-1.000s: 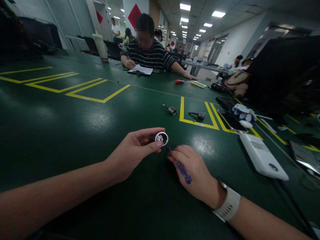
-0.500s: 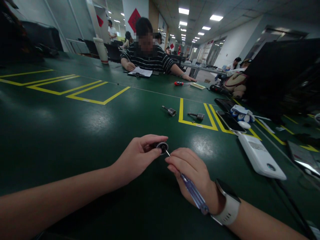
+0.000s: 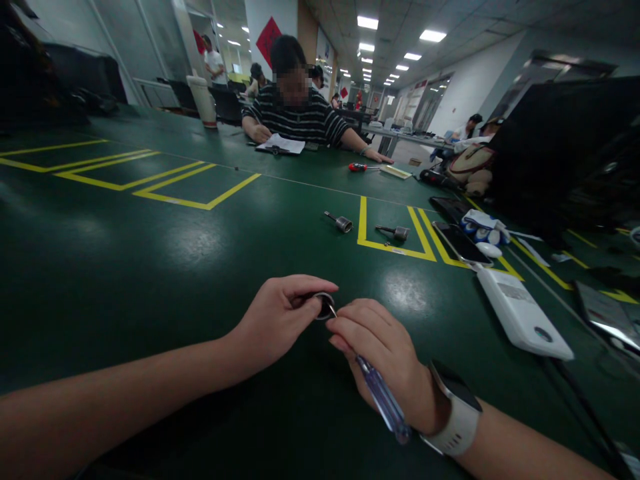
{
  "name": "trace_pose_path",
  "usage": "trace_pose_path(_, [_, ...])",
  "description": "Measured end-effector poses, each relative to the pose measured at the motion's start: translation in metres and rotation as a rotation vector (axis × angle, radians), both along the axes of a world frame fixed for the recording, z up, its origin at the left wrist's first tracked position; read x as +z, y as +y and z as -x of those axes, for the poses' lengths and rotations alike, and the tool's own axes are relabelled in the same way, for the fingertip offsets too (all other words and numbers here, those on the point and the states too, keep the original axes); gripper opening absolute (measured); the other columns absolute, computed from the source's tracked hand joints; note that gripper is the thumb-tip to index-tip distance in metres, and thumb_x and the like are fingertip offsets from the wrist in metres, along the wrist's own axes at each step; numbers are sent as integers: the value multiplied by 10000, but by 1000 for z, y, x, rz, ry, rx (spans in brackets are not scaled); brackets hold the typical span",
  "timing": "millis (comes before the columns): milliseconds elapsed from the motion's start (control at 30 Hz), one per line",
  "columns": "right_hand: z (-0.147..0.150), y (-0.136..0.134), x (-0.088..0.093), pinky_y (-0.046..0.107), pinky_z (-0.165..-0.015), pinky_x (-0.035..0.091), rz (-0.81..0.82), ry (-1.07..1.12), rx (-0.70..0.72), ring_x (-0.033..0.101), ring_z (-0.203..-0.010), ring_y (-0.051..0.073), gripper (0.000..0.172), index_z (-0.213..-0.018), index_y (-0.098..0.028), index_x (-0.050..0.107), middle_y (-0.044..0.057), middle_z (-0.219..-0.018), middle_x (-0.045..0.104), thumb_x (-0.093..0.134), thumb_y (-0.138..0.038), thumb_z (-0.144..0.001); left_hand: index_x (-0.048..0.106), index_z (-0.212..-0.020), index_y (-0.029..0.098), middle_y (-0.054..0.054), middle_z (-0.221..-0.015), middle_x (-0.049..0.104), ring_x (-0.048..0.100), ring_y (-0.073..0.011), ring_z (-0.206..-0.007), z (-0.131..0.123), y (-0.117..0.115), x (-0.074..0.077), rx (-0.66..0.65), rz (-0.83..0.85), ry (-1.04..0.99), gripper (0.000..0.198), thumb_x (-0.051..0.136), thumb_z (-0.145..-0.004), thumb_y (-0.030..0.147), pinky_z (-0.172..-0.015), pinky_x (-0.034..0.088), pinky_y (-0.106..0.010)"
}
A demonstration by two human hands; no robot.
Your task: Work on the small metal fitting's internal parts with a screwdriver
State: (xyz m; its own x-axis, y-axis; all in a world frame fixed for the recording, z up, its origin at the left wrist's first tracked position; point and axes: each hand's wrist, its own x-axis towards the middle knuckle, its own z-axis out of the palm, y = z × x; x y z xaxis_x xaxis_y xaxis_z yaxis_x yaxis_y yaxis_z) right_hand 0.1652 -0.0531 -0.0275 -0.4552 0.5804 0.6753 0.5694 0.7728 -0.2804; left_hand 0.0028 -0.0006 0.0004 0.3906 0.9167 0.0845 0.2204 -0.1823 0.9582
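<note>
My left hand [image 3: 280, 320] is closed round a small hole saw [image 3: 326, 297], gripping its metal cup between thumb and fingers with the open mouth facing right. In my right hand [image 3: 383, 360] is a screwdriver [image 3: 384, 400] with a clear bluish handle. Its thin shaft points up-left into the cup; the tip is hidden inside. Beyond my hands lie two similar pieces: one hole saw [image 3: 340, 222] left of the yellow tape outline, and another hole saw [image 3: 394, 232] within it. Tiny dark parts [image 3: 387, 244] rest beside that second one.
A green table [image 3: 150, 267] carries yellow tape outlines. To the right are a white power bank [image 3: 523, 313], a phone [image 3: 461, 241] and a white oval case [image 3: 489, 250]. Across the table sits a person [image 3: 300, 123] with papers, near a red-handled screwdriver [image 3: 358, 167] and a tall cup [image 3: 201, 100].
Both hands have lowered slightly, and the screwdriver handle has dropped with them. The cup's mouth has tilted a little. In the background a standing person has shifted left.
</note>
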Motion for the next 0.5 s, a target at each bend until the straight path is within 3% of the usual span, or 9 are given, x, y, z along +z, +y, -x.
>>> trace_pose_path(233, [2,0,-2,353,-722,488,45,2,-44,576,-834,193,148,-977,-131,573,107,-913,637,482,-101,-864,703,-884,167,-44,-907,712,652,-174,-852,0,2,-3,-6,4,3,221,551,-725,157,-775,523,-274])
trace_pose_path(367, [0,2,2,327,-732,487,91,143,-16,581,-837,170,175,-999,-141,578,87,-918,642,486,-97,-857,632,-1038,146,-55,-967,692,649,-178,-881,1,5,-5,-118,79,-15,359,598,-681,123,-795,521,-287])
trace_pose_path(433, [-1,2,7,307,-710,482,130,230,-28,586,-805,156,166,-959,-157,594,63,-876,645,484,-95,-852,586,-1104,139,-68,-1035,669,638,-184,-921,3,10,-9,-170,42,-13,463,614,-644,88,-823,510,-297])
trace_pose_path(500, [-3,3,11,295,-681,476,224,307,-75,590,-763,145,158,-939,-181,603,38,-831,642,479,-122,-861,584,-1095,144,-75,-1071,646,626,-185,-939,7,20,-14,-159,-67,48,440,602,-659,91,-835,501,-310])
